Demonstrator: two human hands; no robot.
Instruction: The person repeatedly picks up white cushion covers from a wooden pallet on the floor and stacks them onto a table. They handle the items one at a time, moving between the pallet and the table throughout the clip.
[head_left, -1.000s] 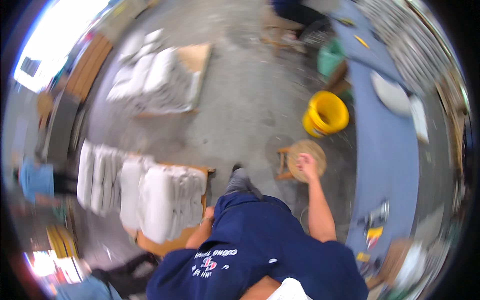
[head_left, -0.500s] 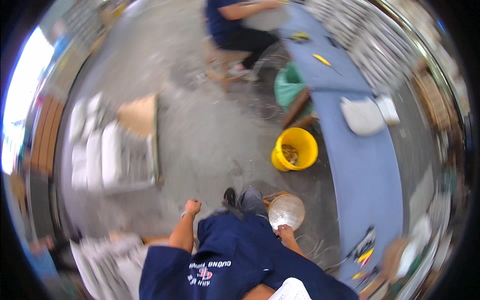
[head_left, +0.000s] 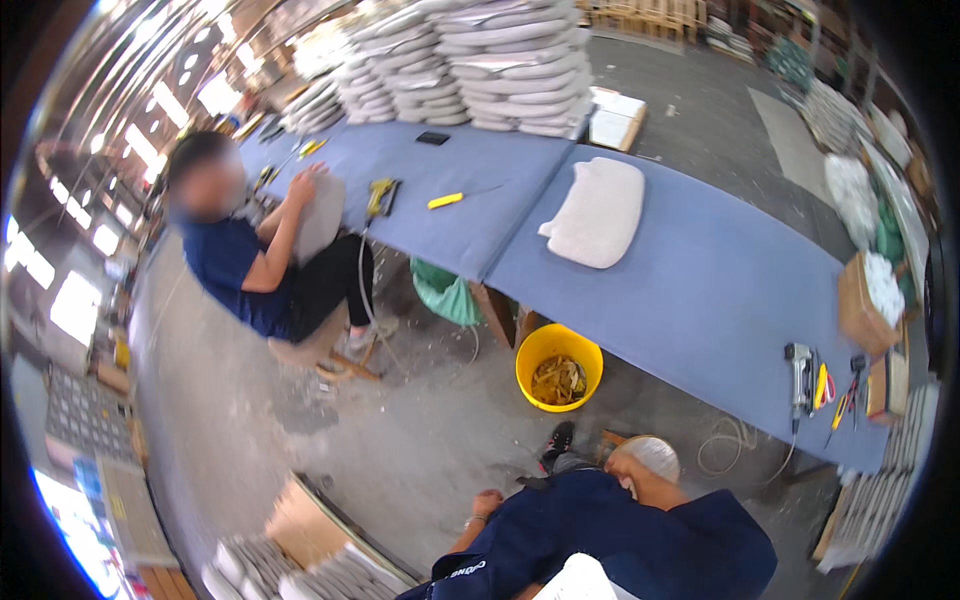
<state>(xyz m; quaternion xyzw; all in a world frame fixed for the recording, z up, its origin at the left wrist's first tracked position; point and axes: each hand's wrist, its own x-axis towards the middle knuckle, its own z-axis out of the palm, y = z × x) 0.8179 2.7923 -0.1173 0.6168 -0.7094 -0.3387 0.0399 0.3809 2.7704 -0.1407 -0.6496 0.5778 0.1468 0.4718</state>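
My left hand (head_left: 487, 503) hangs beside my body above the floor, its fingers curled in, with nothing visible in them. On the other side, my right hand (head_left: 622, 468) is low by the edge of a round stool (head_left: 655, 457) with a shiny seat. Its fingers are mostly hidden, so its grip is unclear, as is whether it touches the stool. A pale grey seat cushion (head_left: 597, 213) lies on the long blue worktable (head_left: 690, 290), out of reach of both hands. Near the table's right end rest a staple gun (head_left: 800, 380) on an air hose and several small hand tools.
A yellow bucket (head_left: 560, 370) of scraps stands at the table's front edge. A co-worker (head_left: 240, 240) sits at the left with a grey panel; another staple gun (head_left: 380, 197) lies nearby. Cushion stacks (head_left: 515, 70) rise behind. Cartons (head_left: 868, 305) stand at right; more cushions (head_left: 250, 565) lie lower left.
My view has swung right and up, bringing the whole worktable and the co-worker into sight. My body has turned toward the table. My right hand stays near the stool.
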